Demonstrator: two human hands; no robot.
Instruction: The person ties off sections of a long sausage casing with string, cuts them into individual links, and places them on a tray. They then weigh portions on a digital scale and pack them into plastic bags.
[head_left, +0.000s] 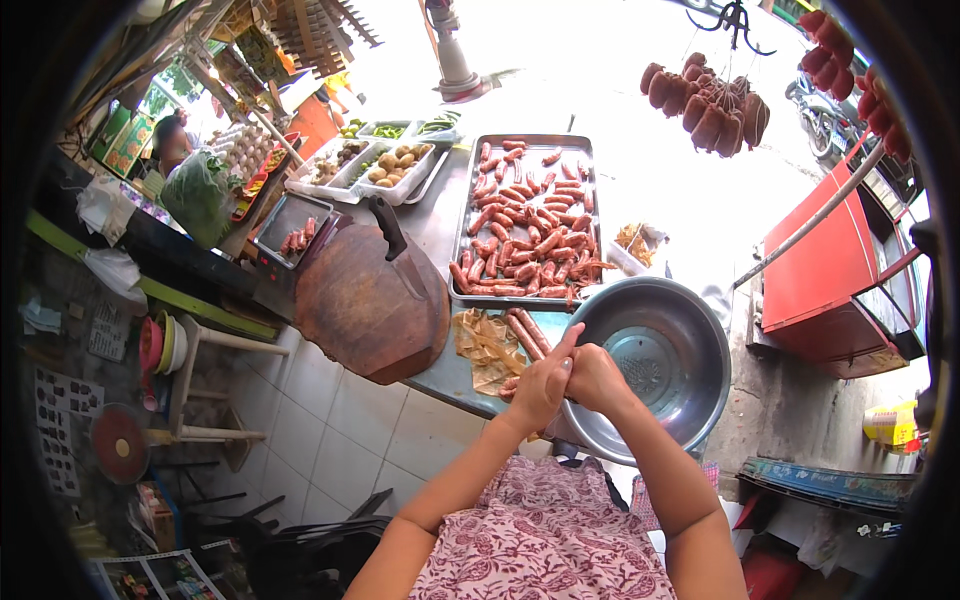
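Two long sausages [527,332] run up to my left hand [543,388], and the end of another sausage shows at its outer side. The fingers of my left hand are curled at these sausages, with one digit pointing up. My right hand [596,380] is closed against it, over the near left rim of a wide metal basin [690,400]. Whatever my right hand grips is hidden. Crumpled brown paper or casing [482,345] lies beside the sausages. Beyond, a large metal tray [456,260] is spread with many short reddish sausage links [540,235].
Left of the tray, a cleaver [395,240] rests on a thick round chopping board [350,300]. A scale [290,230] with sausages and white tubs of vegetables [395,170] stand farther left. Sausages [710,105] hang from a hook at upper right; a red cabinet [820,270] stands right.
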